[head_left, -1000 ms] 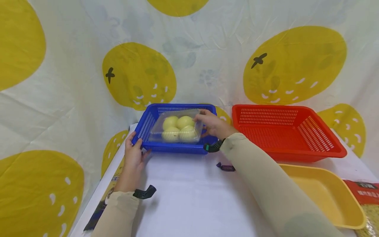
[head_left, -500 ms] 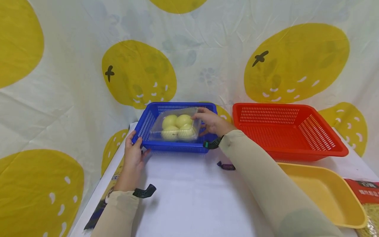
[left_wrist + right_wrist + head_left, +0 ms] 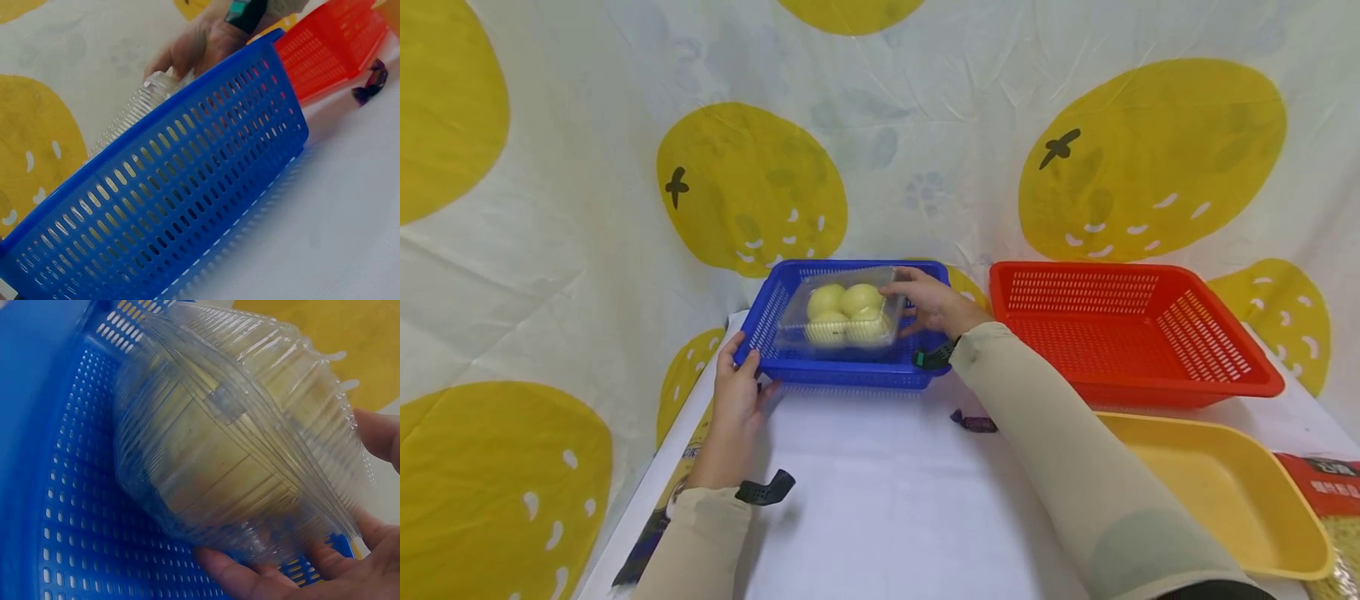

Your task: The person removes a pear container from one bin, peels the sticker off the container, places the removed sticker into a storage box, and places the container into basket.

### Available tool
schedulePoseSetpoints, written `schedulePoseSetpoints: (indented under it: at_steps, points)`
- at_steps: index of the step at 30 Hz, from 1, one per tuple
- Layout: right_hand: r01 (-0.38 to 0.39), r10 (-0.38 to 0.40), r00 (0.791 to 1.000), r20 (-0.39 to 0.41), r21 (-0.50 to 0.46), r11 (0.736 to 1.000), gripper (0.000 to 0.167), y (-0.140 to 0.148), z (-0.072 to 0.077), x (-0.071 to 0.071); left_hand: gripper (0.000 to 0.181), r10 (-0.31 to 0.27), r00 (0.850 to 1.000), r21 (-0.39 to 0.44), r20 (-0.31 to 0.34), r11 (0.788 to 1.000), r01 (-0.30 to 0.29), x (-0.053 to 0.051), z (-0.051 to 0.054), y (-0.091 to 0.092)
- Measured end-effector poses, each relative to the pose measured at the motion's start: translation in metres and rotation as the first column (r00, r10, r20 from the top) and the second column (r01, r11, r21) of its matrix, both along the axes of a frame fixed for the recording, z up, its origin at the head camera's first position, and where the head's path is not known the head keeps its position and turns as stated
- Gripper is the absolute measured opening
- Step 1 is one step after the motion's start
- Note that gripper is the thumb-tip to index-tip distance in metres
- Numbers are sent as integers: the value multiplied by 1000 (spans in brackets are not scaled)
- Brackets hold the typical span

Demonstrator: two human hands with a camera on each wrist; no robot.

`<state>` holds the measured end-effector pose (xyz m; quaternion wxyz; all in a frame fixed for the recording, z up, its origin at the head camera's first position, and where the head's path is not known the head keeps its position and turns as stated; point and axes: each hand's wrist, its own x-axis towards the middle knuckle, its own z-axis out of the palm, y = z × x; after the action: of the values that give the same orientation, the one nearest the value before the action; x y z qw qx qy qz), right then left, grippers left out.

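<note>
A clear plastic clamshell box with several round, pale yellow fruits inside is tilted within the blue basket. My right hand grips the box by its right end. In the right wrist view the thumb lies on the lid side and the fingers reach under the box. My left hand holds the front left corner of the basket rim. The left wrist view shows the basket's slotted front wall, which hides most of the box.
A red basket stands to the right, with a yellow tray in front of it. Near my right forearm lies a purple wrapped candy. A printed packet lies by my left arm, and a red packet at the far right.
My right hand and the clear box of fruit have shifted a little to the left and slightly upward over the basket. My left hand stays on the rim.
</note>
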<state>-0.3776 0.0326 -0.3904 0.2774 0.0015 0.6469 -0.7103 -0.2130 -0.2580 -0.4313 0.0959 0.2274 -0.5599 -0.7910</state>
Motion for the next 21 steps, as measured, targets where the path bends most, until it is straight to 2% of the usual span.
schedulePoseSetpoints:
  at_steps: [7, 13, 21]
  points:
    - [-18, 16, 999, -34, -39, 999, 84, -4, -6, -2, 52, 1, 1000, -8, -2, 1000, -1, 0, -2, 0]
    - [-40, 33, 997, -75, -96, 995, 87, -9, -12, -2, 53, 2, 1000, -2, -5, 1000, -2, 2, -4, -1]
    - [-57, 48, 994, -94, -100, 993, 89, -10, -12, -2, 52, -11, 1000, -12, -4, 1000, 11, 1, -4, -2]
